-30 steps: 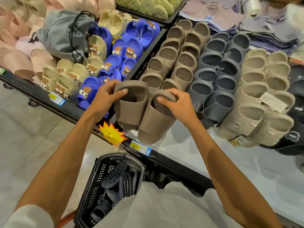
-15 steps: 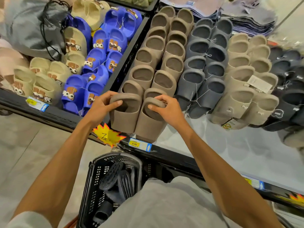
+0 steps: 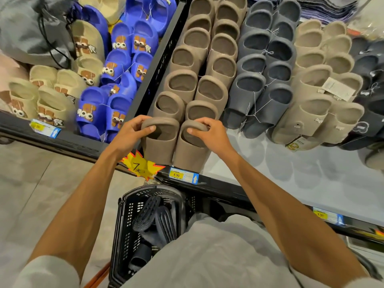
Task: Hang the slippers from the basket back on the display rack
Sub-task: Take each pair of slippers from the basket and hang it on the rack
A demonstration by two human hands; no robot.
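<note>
A pair of taupe slippers sits at the front of the taupe row on the display rack (image 3: 324,167). My left hand (image 3: 129,134) grips the strap of the left taupe slipper (image 3: 160,148). My right hand (image 3: 209,134) grips the strap of the right taupe slipper (image 3: 190,156). Both slippers lie toes toward me, their tips near the rack's front edge. Below, a black basket (image 3: 126,217) on the floor holds several dark grey slippers (image 3: 153,219).
Rows of taupe (image 3: 197,59), dark grey (image 3: 264,75) and beige slippers (image 3: 315,96) fill the rack to the right. Blue (image 3: 122,80) and cream cartoon slippers (image 3: 47,100) fill a bin on the left. Price tags (image 3: 182,175) and a yellow star sign (image 3: 143,167) line the edge.
Both hands carried the taupe pair forward and down onto the rack, closing it up against the front of the taupe row. The view shifted closer to the shelf.
</note>
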